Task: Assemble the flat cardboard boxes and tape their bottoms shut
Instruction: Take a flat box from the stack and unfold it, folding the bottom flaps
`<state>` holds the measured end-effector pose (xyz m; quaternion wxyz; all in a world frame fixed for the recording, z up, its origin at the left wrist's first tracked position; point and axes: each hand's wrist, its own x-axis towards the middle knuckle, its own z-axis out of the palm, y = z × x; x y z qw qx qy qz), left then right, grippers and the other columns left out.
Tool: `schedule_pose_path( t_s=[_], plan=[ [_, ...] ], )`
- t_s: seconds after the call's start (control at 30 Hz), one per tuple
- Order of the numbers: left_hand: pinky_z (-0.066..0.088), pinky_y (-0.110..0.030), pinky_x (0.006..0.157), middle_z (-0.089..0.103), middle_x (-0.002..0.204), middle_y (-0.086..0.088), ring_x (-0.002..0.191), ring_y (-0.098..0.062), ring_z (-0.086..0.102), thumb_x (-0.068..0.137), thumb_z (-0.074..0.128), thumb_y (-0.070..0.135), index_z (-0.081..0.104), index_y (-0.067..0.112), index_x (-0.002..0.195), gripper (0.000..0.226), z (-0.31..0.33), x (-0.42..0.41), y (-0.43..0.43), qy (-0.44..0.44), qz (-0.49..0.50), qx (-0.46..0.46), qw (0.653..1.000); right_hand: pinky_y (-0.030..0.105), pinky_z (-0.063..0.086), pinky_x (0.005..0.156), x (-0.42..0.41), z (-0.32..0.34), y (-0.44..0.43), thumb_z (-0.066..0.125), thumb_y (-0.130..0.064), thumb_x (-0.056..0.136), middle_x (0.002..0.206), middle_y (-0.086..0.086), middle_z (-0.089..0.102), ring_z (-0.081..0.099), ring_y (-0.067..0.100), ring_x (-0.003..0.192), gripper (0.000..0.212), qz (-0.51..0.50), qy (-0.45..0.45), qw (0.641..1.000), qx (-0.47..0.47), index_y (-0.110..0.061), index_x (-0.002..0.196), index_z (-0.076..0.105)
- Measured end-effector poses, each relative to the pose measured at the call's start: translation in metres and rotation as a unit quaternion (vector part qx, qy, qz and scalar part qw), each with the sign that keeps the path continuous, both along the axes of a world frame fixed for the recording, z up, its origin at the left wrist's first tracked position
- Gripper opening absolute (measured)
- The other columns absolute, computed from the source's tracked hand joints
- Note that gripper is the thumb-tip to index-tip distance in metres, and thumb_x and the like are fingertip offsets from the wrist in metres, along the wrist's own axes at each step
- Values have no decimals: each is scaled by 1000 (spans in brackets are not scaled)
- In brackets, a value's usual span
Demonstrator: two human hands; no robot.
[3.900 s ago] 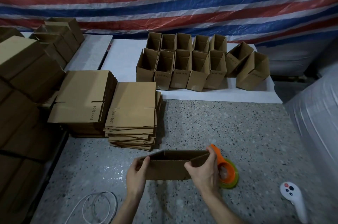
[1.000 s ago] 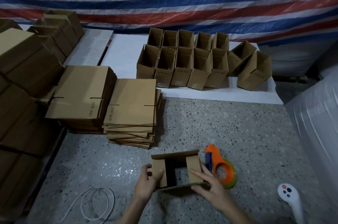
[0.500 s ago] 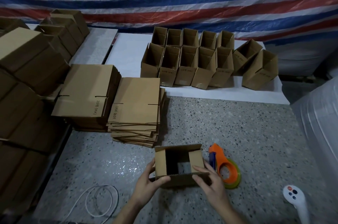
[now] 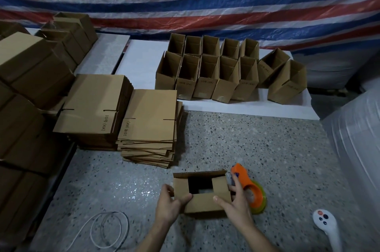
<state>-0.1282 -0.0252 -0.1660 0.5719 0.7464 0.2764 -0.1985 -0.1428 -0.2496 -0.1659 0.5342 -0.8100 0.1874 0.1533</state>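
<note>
Speckled counter (image 4: 257, 149) carries everything. Behind the small box (image 4: 202, 192), twelve assembled boxes (image 4: 224, 72) stand finished; beside them, flat stacks (image 4: 148, 124) wait. Since a second ago the near flap has folded up. Both grips close on the box: left hand (image 4: 169, 203), right hand (image 4: 236, 203). Tape dispenser (image 4: 249, 190) untouched.
</note>
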Motion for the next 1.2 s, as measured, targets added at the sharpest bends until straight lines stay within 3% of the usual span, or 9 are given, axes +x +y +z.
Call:
schedule_pose_path(
  t_s=[0.1,0.2,0.37,0.57,0.8,0.9,1.0,1.13,1.2],
  plan=[
    [50,-14,50,66,94,1,73,-7,68,75,85,3,39,30,130,77,1,13,2,-5,-45,-42,998,51,49,103,10,5,-6,88,-29,74,138,7,52,57,25,122,111,57,1,998,-19,-70,143,11],
    [53,-16,58,68,94,5,75,0,68,80,80,4,48,31,133,68,3,17,6,-28,-116,-13,993,40,44,104,11,8,-11,88,-45,70,146,3,50,57,24,124,118,86,-5,994,-71,-71,143,-1],
    [44,-42,108,45,145,-6,128,-25,53,84,80,23,42,20,146,73,4,14,12,-56,-200,43,977,35,21,108,10,6,-7,91,-48,64,162,-14,23,27,8,142,136,92,-47,987,-127,-60,148,-16],
    [47,-31,99,21,150,33,127,1,39,83,80,31,-8,52,154,116,11,13,15,-121,-224,93,962,28,22,114,10,6,-7,86,-49,69,162,-28,12,17,2,148,119,134,-97,977,-135,-63,149,-2],
    [53,-38,93,15,162,16,132,-17,51,79,79,47,35,50,143,77,10,5,13,-168,-227,179,943,19,27,104,12,13,-10,82,-53,71,156,-29,7,26,-1,140,96,178,-130,954,-201,-45,150,29],
    [53,-42,90,14,165,15,134,-16,49,79,68,67,24,55,146,80,9,1,17,-166,-244,235,926,10,23,101,10,16,-11,79,-56,74,157,-29,8,24,-5,140,95,187,-133,949,-216,-46,153,25],
    [54,-42,89,24,163,13,136,-18,48,81,55,77,16,58,148,79,7,-3,18,-177,-262,277,908,22,22,106,8,17,-11,77,-57,77,161,-22,18,25,0,145,93,193,-129,948,-219,-45,153,25],
    [55,-39,88,30,162,12,131,-17,53,80,24,85,31,58,145,71,3,-19,13,-155,-265,305,901,20,29,109,3,9,-10,72,-54,83,161,-14,20,32,8,144,66,202,-113,949,-214,-22,138,54],
    [51,-39,94,26,163,13,135,-16,49,79,12,84,20,64,146,71,0,-32,7,-128,-258,294,911,18,28,111,-5,2,-9,65,-55,88,162,-18,12,27,5,145,60,209,-104,949,-212,-20,136,56]
  ],
)
